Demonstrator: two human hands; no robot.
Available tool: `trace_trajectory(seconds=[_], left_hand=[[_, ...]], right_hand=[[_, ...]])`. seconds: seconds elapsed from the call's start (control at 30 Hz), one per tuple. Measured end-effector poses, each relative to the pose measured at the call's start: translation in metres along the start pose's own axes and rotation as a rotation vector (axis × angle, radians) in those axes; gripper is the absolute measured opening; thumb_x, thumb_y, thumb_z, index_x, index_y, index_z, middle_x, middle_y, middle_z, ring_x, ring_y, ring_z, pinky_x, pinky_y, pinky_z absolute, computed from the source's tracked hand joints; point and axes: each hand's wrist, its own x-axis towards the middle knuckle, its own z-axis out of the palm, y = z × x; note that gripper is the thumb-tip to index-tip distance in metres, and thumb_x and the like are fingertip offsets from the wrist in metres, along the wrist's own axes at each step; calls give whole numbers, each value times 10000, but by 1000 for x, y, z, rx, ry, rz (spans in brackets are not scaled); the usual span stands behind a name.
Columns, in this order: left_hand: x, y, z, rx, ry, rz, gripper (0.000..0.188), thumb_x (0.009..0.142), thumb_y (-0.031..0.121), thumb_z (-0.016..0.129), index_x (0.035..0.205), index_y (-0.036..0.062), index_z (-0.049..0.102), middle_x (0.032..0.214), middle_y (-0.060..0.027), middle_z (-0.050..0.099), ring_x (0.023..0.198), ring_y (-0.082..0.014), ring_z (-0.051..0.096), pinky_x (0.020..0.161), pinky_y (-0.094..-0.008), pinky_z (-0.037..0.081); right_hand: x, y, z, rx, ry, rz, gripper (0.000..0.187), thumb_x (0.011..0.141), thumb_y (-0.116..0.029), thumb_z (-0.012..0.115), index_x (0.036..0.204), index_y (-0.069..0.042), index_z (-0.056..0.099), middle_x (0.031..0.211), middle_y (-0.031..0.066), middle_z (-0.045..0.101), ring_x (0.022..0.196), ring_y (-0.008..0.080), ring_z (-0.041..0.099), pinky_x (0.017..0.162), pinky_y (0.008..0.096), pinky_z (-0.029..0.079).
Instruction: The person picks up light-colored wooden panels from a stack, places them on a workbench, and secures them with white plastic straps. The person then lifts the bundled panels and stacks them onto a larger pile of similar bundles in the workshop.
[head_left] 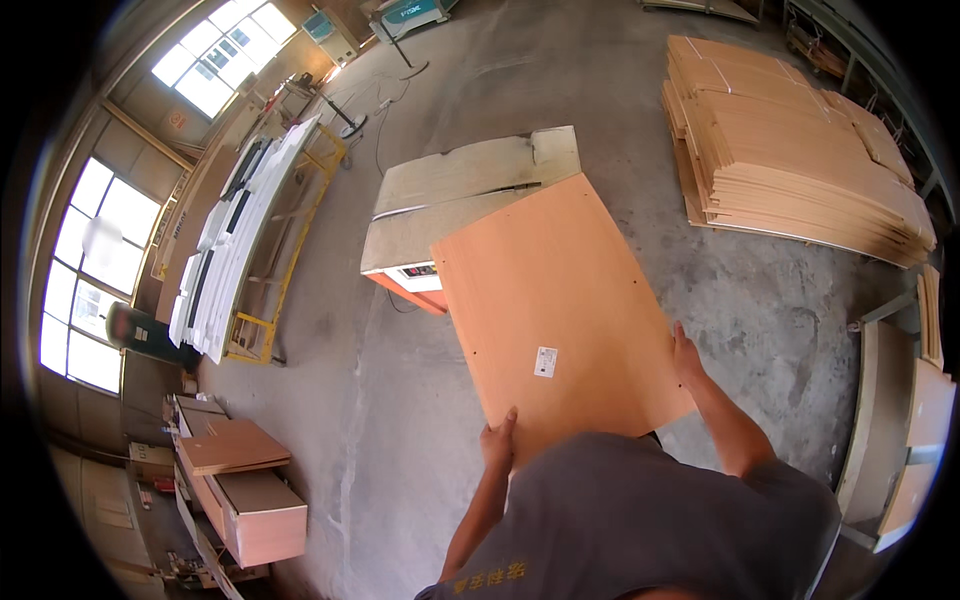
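A wide, flat wooden panel [560, 290] with a light brown face is held out in front of my body. Small dark holes run near its edges, and a white label [545, 362] is stuck on its lower part. My left hand [498, 438] grips the near left edge, thumb on top. On the right edge, my right hand [686, 358] holds the panel with its thumb up along the side. The fingers of both hands are hidden beneath the board. Beyond the panel's far end stands a machine [450, 190] with a worn, pale top, partly covered by the board.
A tall stack of flat cardboard [780, 140] lies at the far right. On the left is a yellow-framed cart [265, 330] with white panels. Wooden boards [235, 447] and a box sit lower left. A rack with panels [875, 410] stands close on my right. A cable crosses the floor.
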Motion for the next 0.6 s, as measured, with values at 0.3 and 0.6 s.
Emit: trace_trajectory(seconds=[0.3,0.6], left_hand=[[175,119,-10,-40,-52,-99,605,874,354,682,1227,-115,532,1098,-160,647,911,-213,633,771,-314,512],[463,145,-93,264,-217,-255,700,858,514,658,1197,-87,538,1010,-141,650,852,-198,628,694,-342,517]], right_hand=[[132,-126,142,-203,-121,71,891,892,-726,286,827,98,619,825,279,635,798,390,636,707,470,470],[136,-139,328,-91,-46,208,746,933,-637,370,813,62,603,745,218,617,741,339,619,664,447,450]])
